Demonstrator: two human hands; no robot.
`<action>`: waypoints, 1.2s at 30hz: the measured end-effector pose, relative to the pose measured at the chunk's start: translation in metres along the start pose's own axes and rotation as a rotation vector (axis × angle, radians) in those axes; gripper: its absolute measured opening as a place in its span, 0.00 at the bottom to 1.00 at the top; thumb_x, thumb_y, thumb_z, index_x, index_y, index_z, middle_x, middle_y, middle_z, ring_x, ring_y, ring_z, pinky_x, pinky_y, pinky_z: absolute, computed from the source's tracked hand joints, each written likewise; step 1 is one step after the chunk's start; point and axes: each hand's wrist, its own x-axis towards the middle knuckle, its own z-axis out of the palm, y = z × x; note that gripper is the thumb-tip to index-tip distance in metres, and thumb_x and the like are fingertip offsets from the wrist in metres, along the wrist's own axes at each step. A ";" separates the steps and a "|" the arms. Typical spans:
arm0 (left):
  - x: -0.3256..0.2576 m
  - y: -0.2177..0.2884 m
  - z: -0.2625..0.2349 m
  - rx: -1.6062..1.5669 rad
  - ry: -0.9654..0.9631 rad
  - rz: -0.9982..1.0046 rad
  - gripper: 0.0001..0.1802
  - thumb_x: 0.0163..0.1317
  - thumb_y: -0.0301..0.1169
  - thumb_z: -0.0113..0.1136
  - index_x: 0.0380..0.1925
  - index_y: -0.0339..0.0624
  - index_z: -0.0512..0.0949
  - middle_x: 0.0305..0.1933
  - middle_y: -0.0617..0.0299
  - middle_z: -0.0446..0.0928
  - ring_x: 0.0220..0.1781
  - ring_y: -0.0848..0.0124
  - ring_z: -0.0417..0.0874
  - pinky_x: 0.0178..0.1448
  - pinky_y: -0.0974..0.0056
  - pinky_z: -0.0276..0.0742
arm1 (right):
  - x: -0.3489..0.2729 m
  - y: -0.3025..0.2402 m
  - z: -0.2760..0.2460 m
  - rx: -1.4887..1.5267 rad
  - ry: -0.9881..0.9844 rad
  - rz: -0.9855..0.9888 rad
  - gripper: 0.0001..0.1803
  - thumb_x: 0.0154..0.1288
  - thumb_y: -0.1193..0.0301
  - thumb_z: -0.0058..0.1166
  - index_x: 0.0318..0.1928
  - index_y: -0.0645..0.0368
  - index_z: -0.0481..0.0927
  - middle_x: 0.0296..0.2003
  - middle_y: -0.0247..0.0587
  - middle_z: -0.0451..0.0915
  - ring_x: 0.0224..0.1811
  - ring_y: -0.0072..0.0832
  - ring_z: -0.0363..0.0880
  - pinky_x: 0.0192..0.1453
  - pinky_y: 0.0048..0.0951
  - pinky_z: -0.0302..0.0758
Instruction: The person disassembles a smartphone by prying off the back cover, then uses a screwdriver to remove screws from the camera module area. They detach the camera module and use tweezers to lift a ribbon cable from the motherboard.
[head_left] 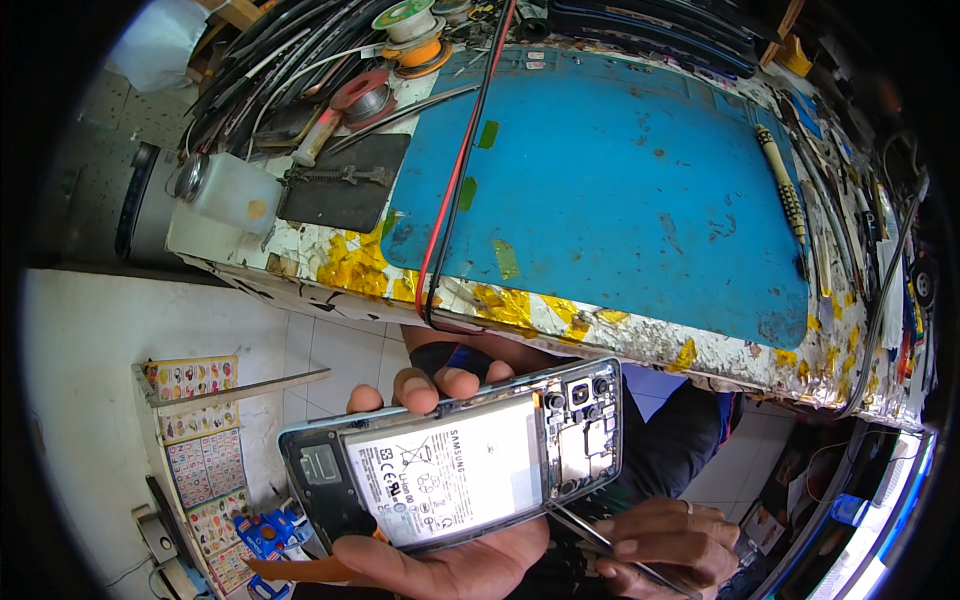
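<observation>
My left hand [465, 565] is closed around a smartphone [312, 500] whose back cover is off. Its fingertips curl over the far edge, and the thumb presses near the lower left corner. Inside the phone lies a large white battery [490, 470], with the camera modules and circuit board [583, 440] to its right. An orange-brown strip [300, 570] sticks out by my left thumb; what it joins is hidden. My right hand [670, 545] pinches a thin metal tool like tweezers [582, 530]. Its tip meets the phone's near edge, below the battery's right end.
A worn workbench carries a blue mat [600, 190], a black plate with a clamp [345, 185], a white bottle [235, 195] and solder spools [365, 98]. Red and black cables [450, 190] cross the mat and hang over the front edge. A patterned pen-like tool [780, 180] lies at right.
</observation>
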 end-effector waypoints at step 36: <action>0.008 0.010 -0.021 -0.301 -0.270 -0.734 0.44 0.69 0.67 0.44 0.70 0.45 0.57 0.57 0.51 0.67 0.63 0.53 0.70 0.72 0.35 0.63 | -0.006 0.003 -0.013 0.394 0.460 0.087 0.13 0.51 0.81 0.74 0.35 0.63 0.81 0.32 0.57 0.86 0.38 0.41 0.89 0.41 0.31 0.83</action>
